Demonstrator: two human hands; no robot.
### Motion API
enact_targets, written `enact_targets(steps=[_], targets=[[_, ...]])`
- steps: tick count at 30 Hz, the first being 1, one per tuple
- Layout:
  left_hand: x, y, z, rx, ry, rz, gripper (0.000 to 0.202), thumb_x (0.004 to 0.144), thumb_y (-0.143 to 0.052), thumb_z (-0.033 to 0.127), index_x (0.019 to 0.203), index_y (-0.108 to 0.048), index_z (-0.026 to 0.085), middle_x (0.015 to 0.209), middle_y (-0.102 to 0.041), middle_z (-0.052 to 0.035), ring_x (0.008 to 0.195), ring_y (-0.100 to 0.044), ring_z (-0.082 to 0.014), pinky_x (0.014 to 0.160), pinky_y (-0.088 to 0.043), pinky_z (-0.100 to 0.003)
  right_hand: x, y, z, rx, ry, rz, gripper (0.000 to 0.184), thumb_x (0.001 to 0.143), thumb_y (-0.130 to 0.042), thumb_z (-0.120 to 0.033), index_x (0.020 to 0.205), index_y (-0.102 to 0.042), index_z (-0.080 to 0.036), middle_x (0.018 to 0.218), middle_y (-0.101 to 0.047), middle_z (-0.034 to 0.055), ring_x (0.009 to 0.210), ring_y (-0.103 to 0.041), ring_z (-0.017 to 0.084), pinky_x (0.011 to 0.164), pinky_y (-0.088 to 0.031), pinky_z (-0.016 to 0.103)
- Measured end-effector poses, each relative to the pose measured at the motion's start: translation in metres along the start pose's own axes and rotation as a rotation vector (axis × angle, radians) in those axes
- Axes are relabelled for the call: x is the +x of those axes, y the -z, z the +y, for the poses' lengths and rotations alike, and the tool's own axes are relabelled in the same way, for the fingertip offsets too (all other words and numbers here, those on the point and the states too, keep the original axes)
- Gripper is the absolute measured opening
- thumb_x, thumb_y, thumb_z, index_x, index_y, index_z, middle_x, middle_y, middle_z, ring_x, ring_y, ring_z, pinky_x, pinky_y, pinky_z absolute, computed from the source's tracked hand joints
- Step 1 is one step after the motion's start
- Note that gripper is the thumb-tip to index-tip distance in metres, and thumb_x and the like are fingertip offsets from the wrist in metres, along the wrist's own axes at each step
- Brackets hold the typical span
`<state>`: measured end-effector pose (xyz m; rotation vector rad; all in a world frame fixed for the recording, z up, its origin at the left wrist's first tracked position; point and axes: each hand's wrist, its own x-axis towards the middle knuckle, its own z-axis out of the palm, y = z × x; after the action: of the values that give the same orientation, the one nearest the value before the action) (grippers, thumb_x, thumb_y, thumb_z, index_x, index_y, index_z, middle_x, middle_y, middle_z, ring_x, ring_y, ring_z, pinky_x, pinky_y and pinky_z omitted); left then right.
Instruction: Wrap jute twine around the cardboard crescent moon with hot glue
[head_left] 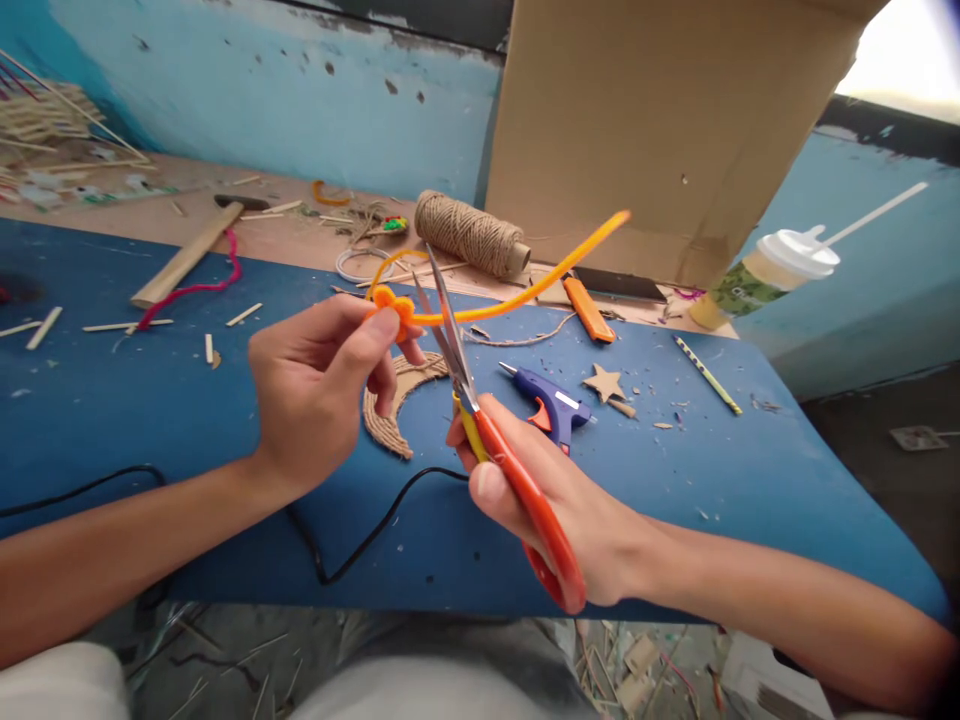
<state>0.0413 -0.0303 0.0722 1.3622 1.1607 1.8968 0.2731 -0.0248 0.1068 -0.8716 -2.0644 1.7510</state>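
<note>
My left hand pinches a small orange pipe-cleaner flower between thumb and fingers. A long orange-yellow pipe cleaner runs from the flower up and to the right. My right hand grips orange-handled scissors. Their blades are slightly apart and straddle the pipe cleaner just right of the flower. Under the hands, on the blue table, lies a crescent wrapped in twine.
A blue glue gun with a black cord lies right of the scissors, near a cardboard star, pencil and orange cutter. A twine spool, cardboard sheet, lidded cup and wooden sticks stand farther back.
</note>
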Motion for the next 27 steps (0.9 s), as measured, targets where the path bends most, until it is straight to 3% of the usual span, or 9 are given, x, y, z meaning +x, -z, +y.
enact_targets(steps=[2,12,15,23,27], targets=[[-0.004,-0.001,0.000,-0.006,0.016,-0.008,0.020,0.105,-0.083,0.028,0.087,-0.084,0.022,0.078,-0.079,0.0026,0.048,-0.063,-0.0098,0.039,-0.043,-0.026,0.004,-0.003,0.001,-0.009,0.015,0.002,0.063,0.106,-0.060,-0.088,0.102,-0.048,-0.026,0.097,-0.057,-0.0007,0.085,-0.048,0.020,0.078,-0.043,0.040],[-0.008,-0.004,0.008,0.052,0.009,0.002,0.023,0.102,-0.084,0.024,0.079,-0.083,0.021,0.075,-0.080,0.0036,0.044,-0.059,-0.0066,0.042,-0.043,-0.024,0.014,-0.009,0.010,-0.045,0.039,0.061,0.065,0.102,-0.064,-0.090,0.099,-0.047,-0.027,0.096,-0.056,-0.0002,0.082,-0.044,0.020,0.078,-0.042,0.040],[-0.008,-0.004,0.007,0.071,0.013,0.019,0.023,0.103,-0.085,0.028,0.080,-0.083,0.022,0.068,-0.073,0.0055,0.044,-0.059,-0.0075,0.042,-0.042,-0.026,0.013,-0.008,0.011,-0.045,0.042,0.039,0.066,0.102,-0.063,-0.092,0.101,-0.048,-0.027,0.099,-0.058,0.0009,0.085,-0.046,0.021,0.080,-0.044,0.040],[-0.012,-0.008,0.010,0.076,0.052,-0.029,0.029,0.103,-0.089,0.043,0.083,-0.082,0.024,0.070,-0.075,0.0056,0.043,-0.060,-0.0080,0.045,-0.047,-0.028,0.013,-0.010,0.014,-0.029,0.045,0.048,0.066,0.103,-0.060,-0.092,0.101,-0.047,-0.027,0.098,-0.056,0.0000,0.084,-0.044,0.021,0.080,-0.043,0.041],[-0.014,-0.009,0.011,0.077,0.057,-0.022,0.027,0.103,-0.089,0.043,0.084,-0.083,0.025,0.073,-0.078,0.0049,0.044,-0.060,-0.0087,0.045,-0.047,-0.028,0.012,-0.015,0.016,-0.016,0.054,0.063,0.065,0.104,-0.062,-0.090,0.098,-0.046,-0.028,0.093,-0.054,-0.0017,0.079,-0.040,0.019,0.076,-0.040,0.040]])
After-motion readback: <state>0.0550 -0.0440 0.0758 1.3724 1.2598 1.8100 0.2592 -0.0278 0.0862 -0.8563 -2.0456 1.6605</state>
